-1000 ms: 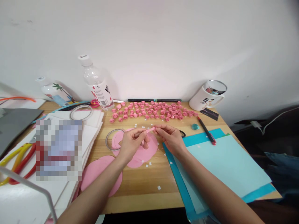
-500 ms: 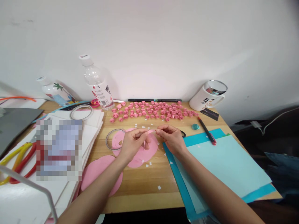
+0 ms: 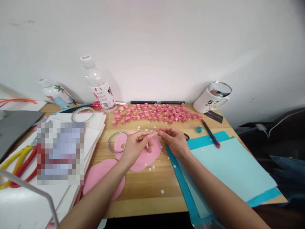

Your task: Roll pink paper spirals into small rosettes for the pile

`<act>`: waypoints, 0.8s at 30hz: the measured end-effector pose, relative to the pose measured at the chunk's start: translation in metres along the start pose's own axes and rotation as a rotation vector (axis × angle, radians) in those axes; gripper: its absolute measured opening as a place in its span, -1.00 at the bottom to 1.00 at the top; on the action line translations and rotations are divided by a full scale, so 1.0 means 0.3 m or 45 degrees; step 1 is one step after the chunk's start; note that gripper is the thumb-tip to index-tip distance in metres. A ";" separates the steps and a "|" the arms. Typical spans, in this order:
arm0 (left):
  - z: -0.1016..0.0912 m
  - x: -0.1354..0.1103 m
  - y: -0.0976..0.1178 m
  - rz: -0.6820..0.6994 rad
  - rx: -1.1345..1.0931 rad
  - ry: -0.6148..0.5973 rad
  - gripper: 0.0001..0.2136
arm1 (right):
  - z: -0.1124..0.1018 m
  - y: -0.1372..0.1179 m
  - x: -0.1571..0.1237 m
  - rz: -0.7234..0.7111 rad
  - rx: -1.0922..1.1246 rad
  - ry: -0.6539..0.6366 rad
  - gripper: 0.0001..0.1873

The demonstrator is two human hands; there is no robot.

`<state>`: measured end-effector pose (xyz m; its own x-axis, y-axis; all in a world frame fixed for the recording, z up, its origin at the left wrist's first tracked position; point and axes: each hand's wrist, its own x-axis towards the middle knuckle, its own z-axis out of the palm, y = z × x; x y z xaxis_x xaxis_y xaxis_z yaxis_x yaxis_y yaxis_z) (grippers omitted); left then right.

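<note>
Both my hands meet above the middle of the wooden desk (image 3: 143,187). My left hand (image 3: 135,147) and my right hand (image 3: 173,140) pinch the two ends of a thin pink paper strip (image 3: 153,134) between fingertips. Under them lies a pink paper disc (image 3: 154,151), and a second pink disc (image 3: 100,178) lies nearer the front edge. Behind the hands, several small rolled pink paper roses (image 3: 154,113) lie in rows.
Blue paper sheets (image 3: 228,168) lie at the right with a red pen (image 3: 211,133). A white mug (image 3: 212,98), a water bottle (image 3: 98,86) and a black pen (image 3: 157,102) stand along the wall. Tape rings (image 3: 82,114), white sheets and red-yellow pliers (image 3: 19,165) lie left.
The right hand's pinch has crept a little left along the strip, closer to the left hand. Everything on the desk stays where it was.
</note>
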<state>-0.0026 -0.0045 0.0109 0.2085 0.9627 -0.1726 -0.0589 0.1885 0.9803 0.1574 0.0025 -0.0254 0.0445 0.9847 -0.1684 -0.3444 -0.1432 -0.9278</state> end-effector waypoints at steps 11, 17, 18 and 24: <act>0.005 -0.004 0.007 -0.003 0.015 0.006 -0.87 | 0.003 0.002 0.002 -0.012 -0.002 0.048 -0.80; 0.004 -0.002 0.007 -0.013 0.000 0.028 -0.88 | 0.005 0.000 0.002 -0.004 0.030 -0.013 -0.77; 0.004 -0.002 0.005 -0.013 0.000 0.020 -0.87 | 0.004 0.000 0.002 -0.009 0.029 -0.011 -0.78; 0.005 -0.003 -0.001 -0.015 0.038 -0.010 -0.85 | -0.001 0.000 -0.001 -0.013 0.033 0.020 -0.82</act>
<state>-0.0013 -0.0057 0.0109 0.2170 0.9588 -0.1833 -0.0276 0.1937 0.9807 0.1577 0.0023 -0.0255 0.0627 0.9844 -0.1646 -0.3682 -0.1305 -0.9205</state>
